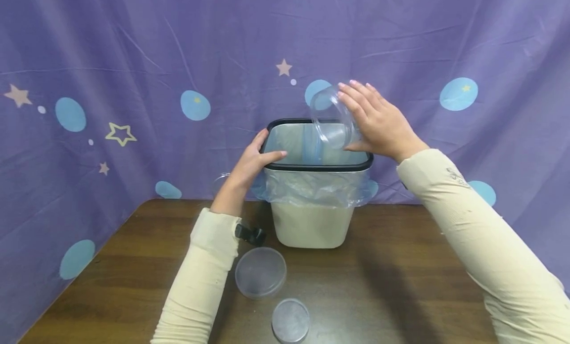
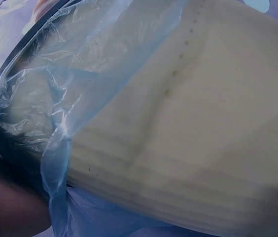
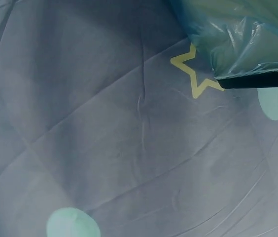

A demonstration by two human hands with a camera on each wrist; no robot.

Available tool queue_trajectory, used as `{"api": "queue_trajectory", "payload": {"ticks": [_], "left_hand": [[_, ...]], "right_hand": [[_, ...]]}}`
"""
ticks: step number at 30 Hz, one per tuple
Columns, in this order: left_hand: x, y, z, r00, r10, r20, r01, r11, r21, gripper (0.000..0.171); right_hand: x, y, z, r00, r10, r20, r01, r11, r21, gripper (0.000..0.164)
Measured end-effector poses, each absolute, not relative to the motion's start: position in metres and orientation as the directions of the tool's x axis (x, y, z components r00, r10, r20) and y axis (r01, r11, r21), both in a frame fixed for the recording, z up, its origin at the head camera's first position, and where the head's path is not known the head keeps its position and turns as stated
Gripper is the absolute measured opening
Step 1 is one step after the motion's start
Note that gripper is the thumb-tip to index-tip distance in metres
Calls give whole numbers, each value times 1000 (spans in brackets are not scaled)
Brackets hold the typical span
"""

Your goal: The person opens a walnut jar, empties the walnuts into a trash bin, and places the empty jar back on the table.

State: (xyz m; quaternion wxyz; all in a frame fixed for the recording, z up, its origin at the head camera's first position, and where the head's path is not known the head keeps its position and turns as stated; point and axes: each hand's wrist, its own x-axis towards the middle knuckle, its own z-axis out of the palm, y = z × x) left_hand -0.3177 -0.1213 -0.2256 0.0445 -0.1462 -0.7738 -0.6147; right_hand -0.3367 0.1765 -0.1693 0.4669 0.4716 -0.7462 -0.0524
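Observation:
A cream trash bin (image 1: 311, 230) with a black rim stands on the table, lined with a translucent blue bag (image 1: 318, 188) folded over its outside. My left hand (image 1: 251, 163) grips the rim at the left, thumb over the inner side. In the left wrist view, part of that hand (image 2: 11, 202) shows beside the rim and the bag. Over the bin's opening, my right hand (image 1: 378, 121) holds a clear plastic container (image 1: 331, 119), tilted on its side with its mouth facing left. The right wrist view shows neither the hand nor the container, only a corner of the bagged bin (image 3: 257, 44).
A round clear lid (image 1: 261, 273) lies on the wooden table (image 1: 133, 270) in front of the bin. Nearer is a smaller round clear piece (image 1: 290, 321). Another clear rim (image 1: 221, 176) shows partly behind the left wrist. A purple patterned curtain (image 1: 133, 47) hangs behind.

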Motion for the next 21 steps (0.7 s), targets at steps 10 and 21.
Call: {"api": "queue_trajectory", "payload": {"ticks": [10, 21], "left_hand": [[-317, -119, -225, -953, 173, 248, 281, 203, 938, 88], [-319, -121, -226, -956, 168, 239, 272, 208, 940, 88]], "right_hand": [[-335, 191, -180, -83, -547, 833, -662, 655, 364, 113], [-326, 209, -193, -130, -331, 935, -675, 720, 161, 122]]}}
